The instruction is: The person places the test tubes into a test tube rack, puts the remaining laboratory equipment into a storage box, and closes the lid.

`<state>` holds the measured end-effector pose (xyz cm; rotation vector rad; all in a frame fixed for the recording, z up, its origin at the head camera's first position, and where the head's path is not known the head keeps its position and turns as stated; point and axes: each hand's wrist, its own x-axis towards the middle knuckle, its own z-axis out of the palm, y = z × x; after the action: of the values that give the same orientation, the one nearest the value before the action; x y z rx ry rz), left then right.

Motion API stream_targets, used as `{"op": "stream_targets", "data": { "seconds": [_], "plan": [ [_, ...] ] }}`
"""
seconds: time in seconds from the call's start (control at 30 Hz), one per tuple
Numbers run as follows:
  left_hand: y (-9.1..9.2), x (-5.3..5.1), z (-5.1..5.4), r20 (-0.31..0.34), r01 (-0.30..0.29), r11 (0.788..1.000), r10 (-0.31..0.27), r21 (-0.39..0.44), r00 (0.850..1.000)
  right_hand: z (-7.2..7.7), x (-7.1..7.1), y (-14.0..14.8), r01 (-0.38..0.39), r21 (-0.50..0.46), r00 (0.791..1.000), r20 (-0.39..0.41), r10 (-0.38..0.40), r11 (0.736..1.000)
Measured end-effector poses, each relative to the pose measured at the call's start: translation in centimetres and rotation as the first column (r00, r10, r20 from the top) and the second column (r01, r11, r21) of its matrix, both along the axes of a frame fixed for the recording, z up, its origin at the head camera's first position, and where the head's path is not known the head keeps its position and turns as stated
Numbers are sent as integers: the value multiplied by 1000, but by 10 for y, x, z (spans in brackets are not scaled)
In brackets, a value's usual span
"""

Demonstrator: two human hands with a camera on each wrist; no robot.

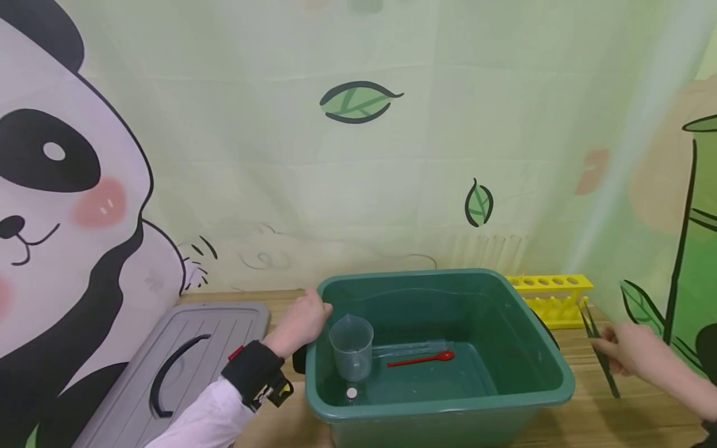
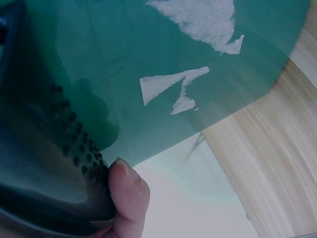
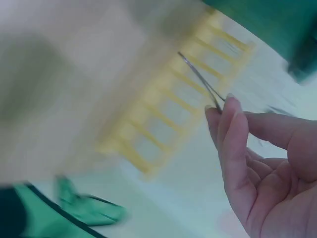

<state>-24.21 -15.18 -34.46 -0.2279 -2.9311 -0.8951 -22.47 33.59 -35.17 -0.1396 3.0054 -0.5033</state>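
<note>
A green plastic tub [image 1: 414,407] stands on the wooden table. My left hand [image 1: 302,320] grips its left side, with fingers at the rim. In the left wrist view the thumb [image 2: 128,193] presses beside a dark, bumpy handle [image 2: 74,163]. Inside the tub are a clear measuring cup [image 1: 351,354], a red spoon [image 1: 422,359], a small white disc [image 1: 351,393] and a transparent long item [image 1: 411,348]. Right of the tub, my right hand [image 1: 630,350] pinches dark tweezers [image 1: 607,371]. Their tips point toward a yellow test tube rack [image 1: 560,283]; in the right wrist view the tweezers [image 3: 200,78] look slightly spread.
Clear test tubes [image 1: 498,250] rise behind the tub's back right corner, near the rack. A grey lid [image 1: 218,364] with a black handle lies on the left. Behind everything hangs a printed cloth [image 1: 269,155] with a panda and leaves.
</note>
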Motion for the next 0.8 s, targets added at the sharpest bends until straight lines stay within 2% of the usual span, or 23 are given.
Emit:
{"op": "stream_targets", "data": {
  "seconds": [0.17,0.27,0.33,0.47,0.57,0.73,0.8],
  "plan": [
    [1,-1,0,-7,4,1000,-4,-9,1000,56,-6,-20,-54,16,989,-139,56,998],
    [0,-1,-1,-3,5,1000,-5,-5,1000,85,-7,-37,-116,34,970,-212,121,993],
    [0,-1,-1,2,3,1000,-3,3,1000,102,-7,-51,-166,55,949,-260,175,985],
    [-1,-1,0,5,2,1000,-2,12,1000,126,-6,-80,-267,122,894,-338,293,956],
    [-1,0,0,-1,6,1000,-6,8,1000,135,-7,-102,-345,173,841,-379,386,922],
    [-1,0,0,-10,10,1000,-10,1,1000,136,-12,-133,-490,219,735,-417,535,844],
    [-1,0,0,-15,9,1000,-10,-6,1000,133,-15,-143,-549,223,702,-401,589,806]
  ]
}}
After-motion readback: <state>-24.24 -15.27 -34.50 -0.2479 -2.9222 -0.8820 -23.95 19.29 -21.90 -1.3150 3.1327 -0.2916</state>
